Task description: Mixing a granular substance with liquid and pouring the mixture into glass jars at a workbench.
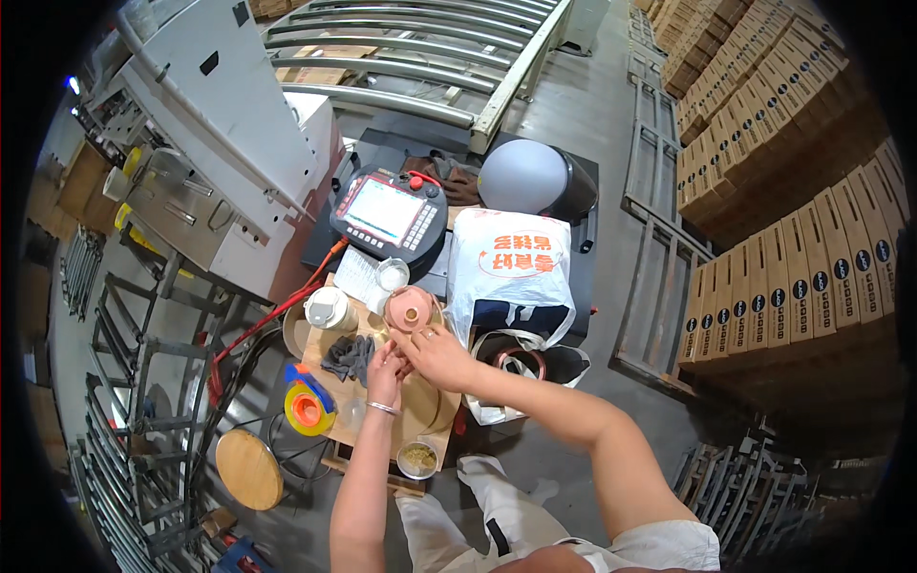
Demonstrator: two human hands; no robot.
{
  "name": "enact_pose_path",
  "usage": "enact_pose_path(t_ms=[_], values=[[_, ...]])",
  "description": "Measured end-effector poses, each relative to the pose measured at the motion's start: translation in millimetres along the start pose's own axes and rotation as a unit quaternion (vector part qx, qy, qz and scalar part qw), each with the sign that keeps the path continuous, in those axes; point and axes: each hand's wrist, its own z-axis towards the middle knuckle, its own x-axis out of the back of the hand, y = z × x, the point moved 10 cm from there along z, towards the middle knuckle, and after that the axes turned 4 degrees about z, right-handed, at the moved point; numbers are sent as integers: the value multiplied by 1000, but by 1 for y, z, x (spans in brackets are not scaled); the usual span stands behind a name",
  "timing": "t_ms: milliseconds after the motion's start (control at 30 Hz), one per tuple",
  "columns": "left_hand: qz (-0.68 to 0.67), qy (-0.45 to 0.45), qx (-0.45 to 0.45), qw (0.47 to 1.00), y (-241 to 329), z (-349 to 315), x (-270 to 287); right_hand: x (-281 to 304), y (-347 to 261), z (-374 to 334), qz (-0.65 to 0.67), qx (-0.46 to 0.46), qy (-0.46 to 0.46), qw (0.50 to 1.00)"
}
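Note:
Both my hands meet over a small wooden table, just in front of a round pink bottle (402,298) with a narrow round mouth. My left hand (385,372), a bangle on its wrist, has its fingers drawn together at the tips. Reaching in from the right, my right hand (437,357) has a ring and brings its fingers against the left fingertips. Both look closed; whatever is between them is hidden. A crumpled dark grey cloth (350,358) lies left of my left hand. Behind it stands a white lidded cup (328,309).
A clear cup (393,274) stands behind the bottle. A white plastic bag (511,263) and a tote bag (564,366) are at right. Beyond are a control pendant (387,215) and a grey helmet-like dome (522,177). A bowl (417,460), tape rolls (308,411) and a round stool (249,469) are nearer.

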Motion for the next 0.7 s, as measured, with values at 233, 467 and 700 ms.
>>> enact_pose_path(t_ms=[233,467,700], values=[[48,53,-27,997,-4,-43,31,-15,28,55,86,-79,-156,981],[109,118,35,986,-37,-167,125,-14,40,82,151,-104,-225,957],[69,324,78,940,-98,-354,290,14,35,97,98,-160,-228,955]])
